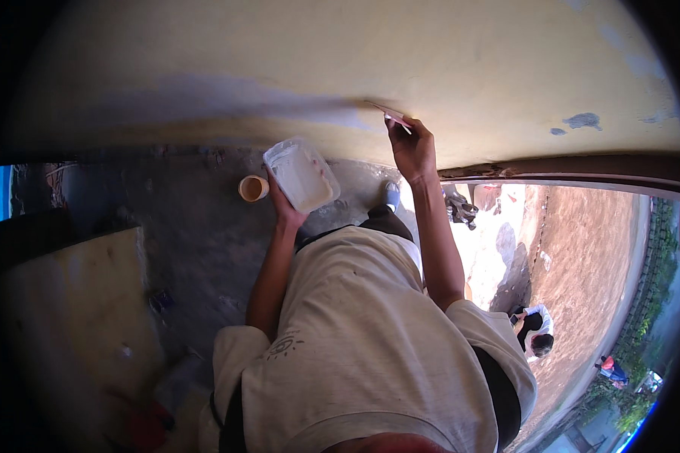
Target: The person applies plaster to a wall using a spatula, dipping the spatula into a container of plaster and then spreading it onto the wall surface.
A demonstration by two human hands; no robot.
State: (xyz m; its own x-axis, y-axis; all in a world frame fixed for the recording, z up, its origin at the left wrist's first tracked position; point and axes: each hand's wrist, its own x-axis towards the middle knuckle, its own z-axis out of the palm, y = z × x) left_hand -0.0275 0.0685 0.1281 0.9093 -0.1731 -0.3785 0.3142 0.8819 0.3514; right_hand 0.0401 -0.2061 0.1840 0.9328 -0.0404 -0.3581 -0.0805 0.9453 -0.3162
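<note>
The right hand is closed around a thin flat scraper blade, its edge pressed against the pale yellow plastered wall beside a grey smeared patch. The left hand grips a clear rectangular plastic tub of white paste from below, held just under the wall. A small round tan cup sits on the grey concrete floor just beside that tub.

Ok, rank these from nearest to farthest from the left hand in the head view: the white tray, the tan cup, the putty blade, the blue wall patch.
1. white plastic tray, held in the left hand.
2. tan cup, on the floor just left of it.
3. putty blade, up right, in the right hand.
4. blue wall patch, far right.
</note>
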